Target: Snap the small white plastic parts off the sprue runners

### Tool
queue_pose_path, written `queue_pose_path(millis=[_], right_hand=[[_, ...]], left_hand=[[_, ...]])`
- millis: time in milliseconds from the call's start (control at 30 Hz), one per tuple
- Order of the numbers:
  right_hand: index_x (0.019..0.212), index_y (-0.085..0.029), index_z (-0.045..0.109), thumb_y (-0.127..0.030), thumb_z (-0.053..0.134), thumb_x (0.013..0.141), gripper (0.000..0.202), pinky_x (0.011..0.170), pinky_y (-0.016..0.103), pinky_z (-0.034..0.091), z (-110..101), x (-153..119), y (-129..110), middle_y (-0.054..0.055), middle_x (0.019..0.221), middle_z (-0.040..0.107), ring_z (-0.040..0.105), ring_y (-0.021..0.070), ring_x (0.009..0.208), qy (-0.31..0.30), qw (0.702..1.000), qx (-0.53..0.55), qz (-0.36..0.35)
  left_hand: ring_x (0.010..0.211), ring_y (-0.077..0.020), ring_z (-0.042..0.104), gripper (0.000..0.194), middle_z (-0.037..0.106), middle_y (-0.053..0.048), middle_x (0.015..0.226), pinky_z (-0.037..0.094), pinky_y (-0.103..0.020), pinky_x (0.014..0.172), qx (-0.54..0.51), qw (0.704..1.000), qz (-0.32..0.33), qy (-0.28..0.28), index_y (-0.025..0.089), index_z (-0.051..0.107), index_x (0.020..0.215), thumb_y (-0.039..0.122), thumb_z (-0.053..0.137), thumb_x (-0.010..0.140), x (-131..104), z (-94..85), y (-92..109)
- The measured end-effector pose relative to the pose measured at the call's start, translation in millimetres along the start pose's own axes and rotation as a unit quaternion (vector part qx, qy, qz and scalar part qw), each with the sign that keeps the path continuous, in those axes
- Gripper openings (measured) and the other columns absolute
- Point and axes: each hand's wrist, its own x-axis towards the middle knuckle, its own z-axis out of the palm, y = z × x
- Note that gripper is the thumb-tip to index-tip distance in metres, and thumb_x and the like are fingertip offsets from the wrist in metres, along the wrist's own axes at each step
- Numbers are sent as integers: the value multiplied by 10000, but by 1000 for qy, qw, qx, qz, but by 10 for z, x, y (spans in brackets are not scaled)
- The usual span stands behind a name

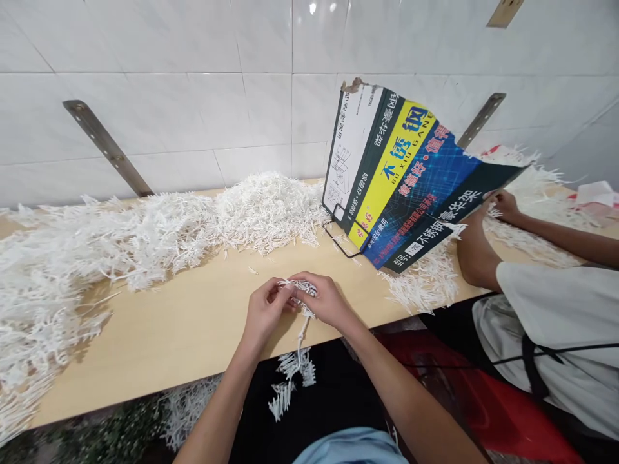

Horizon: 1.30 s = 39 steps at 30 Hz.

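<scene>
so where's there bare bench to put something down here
The widest bare patch of the wooden bench lies left of the left hand, bordered by the white plastic pile behind and the front edge. A narrower strip runs between the right hand and the printed cardboard box. The far left end and right of the box are crowded.

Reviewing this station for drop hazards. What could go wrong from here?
1. Both hands, left hand and right hand, pinch the white plastic strip at the table edge; its tail hangs off, so pieces may drop to those already below.
2. The leaning printed cardboard box could tip onto the co-worker's hand.
3. The loose white pile may spread into the working space.
</scene>
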Motion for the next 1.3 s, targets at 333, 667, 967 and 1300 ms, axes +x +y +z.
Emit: queue_pose_path(millis=[333,667,967,1300], right_hand=[[861,-223,753,-289,674,883,105,658,263,397,45,-34,10,13,748,746,616,174,671,43,991,-126,28],[707,-163,700,-311,667,803,180,682,242,396,-55,74,111,-16,663,626,543,152,695,-19,999,10,49],[739,-190,750,-355,690,848,207,653,228,388,-143,83,211,-26,649,610,563,152,694,-101,993,-52,29],[801,-186,787,-478,714,878,310,690,268,435,-379,237,320,14,736,661,597,178,715,-289,956,32,-43]], left_hand=[[616,-178,652,355,685,-36,695,549,-298,650,61,997,28,30,160,722,975,502,641,925,16,13,-124],[1031,-235,690,371,684,-138,1276,542,-346,901,280,940,185,-65,190,653,1285,268,522,947,-31,24,-82],[657,-196,623,234,710,-50,739,455,-271,651,314,932,163,-81,224,769,824,347,604,935,-8,-149,-97],[601,-153,467,416,561,-14,625,353,-263,606,211,946,63,-238,181,658,637,473,612,930,54,-168,168]])
